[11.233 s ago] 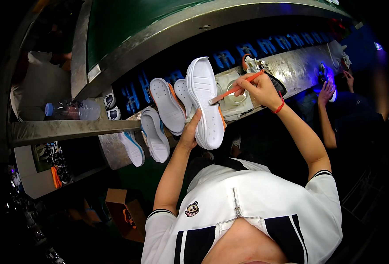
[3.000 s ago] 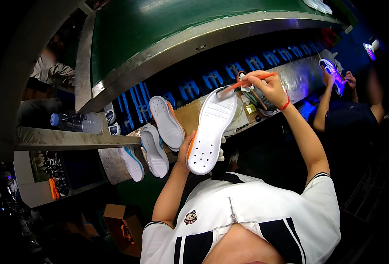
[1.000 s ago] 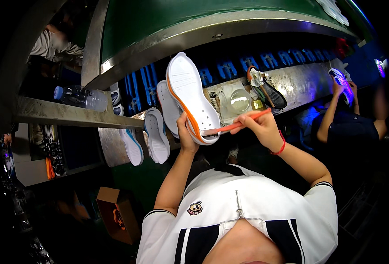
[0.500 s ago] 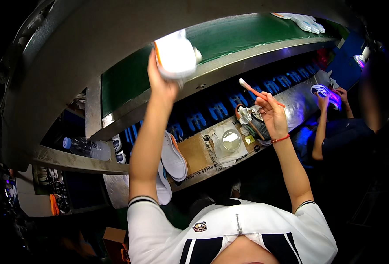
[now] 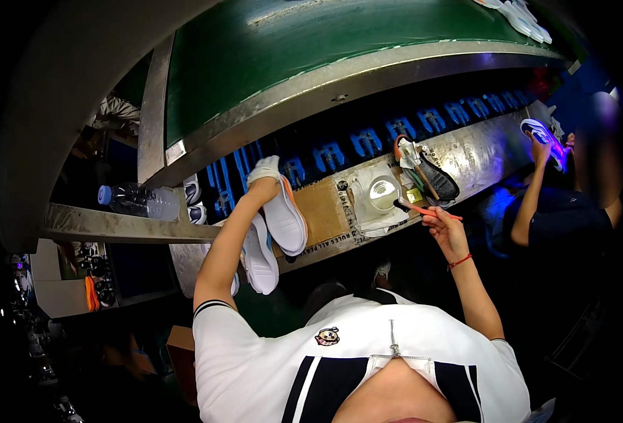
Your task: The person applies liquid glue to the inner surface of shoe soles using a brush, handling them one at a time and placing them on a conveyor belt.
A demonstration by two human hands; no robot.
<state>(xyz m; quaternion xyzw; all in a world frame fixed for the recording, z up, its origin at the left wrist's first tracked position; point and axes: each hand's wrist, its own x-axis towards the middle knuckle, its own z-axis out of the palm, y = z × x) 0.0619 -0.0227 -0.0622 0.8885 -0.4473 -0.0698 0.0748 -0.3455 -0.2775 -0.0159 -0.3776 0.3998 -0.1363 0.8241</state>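
Observation:
My left hand point(image 5: 263, 180), its fingers covered in white cloth, is closed over the far end of a white shoe sole point(image 5: 287, 224) with an orange edge. A second white sole point(image 5: 261, 261) lies beside it, toward my left. Between the fingers of my right hand point(image 5: 447, 229) is a thin orange-handled brush point(image 5: 428, 211). Its tip points left, at the near right rim of a round, shallow dish point(image 5: 384, 192). White paper point(image 5: 368, 224) lies under the dish.
Above the metal shelf point(image 5: 477, 151) runs a green belt point(image 5: 368, 28) with white soles point(image 5: 519, 20) at far right. A dark sole point(image 5: 438, 178) lies right of the dish. A plastic bottle point(image 5: 139, 201) stands left. A co-worker's hand point(image 5: 540, 149) holds a shoe under violet light.
My left hand has come down from the belt to the soles on the shelf; the sole it carried is out of sight. My right hand has lowered the brush to the dish.

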